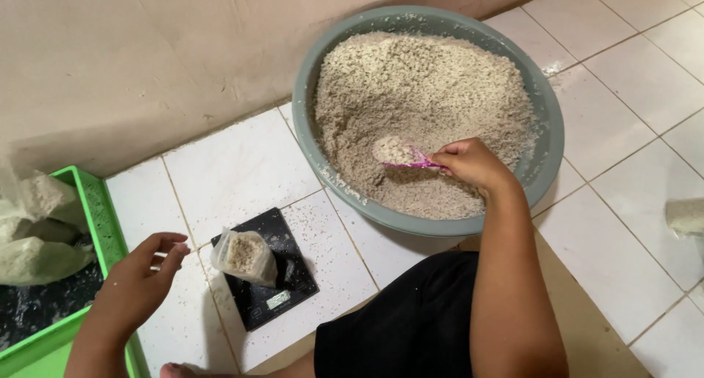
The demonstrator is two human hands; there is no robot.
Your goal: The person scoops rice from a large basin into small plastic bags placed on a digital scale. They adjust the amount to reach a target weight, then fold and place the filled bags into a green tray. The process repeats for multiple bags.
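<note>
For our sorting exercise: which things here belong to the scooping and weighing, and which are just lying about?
In use: right hand, pink scoop, grey basin of grain, small bag, black scale, left hand.

Lying about: green crate, filled bags.

Arms: showing bare to the elbows, no sleeves reaching them
Hands: left hand (139,275) and right hand (473,162) wearing no gloves, rings or watch
Lap: wearing black fabric

Floor (235,169) of white square tiles with thin grout lines, speckled with pale grains. Plain beige wall (147,48) across upper left of frame. Soft, even lighting; faint shadow at wall base.
</note>
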